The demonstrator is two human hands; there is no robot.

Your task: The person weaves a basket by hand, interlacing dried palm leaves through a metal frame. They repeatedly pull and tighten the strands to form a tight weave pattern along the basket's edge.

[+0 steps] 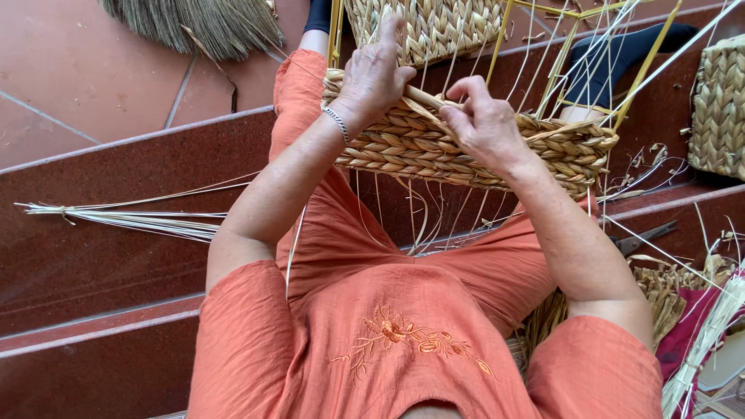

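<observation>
The person sat on dark red steps (116, 194) in an orange embroidered tunic (388, 341), with a half-woven basket (481, 151) of braided straw resting across the knees on a yellow wire frame (504, 31). The left hand (372, 74) lay closed over the basket's upper rim, fingers curled down onto the weave, a silver bracelet (337, 124) at the wrist. The right hand (481, 120) pinched a pale straw strand (423, 97) just beside the left, pressing it against the braid. Loose reed stalks (132, 221) lay on the step to the left, scissors (644, 239) to the right.
</observation>
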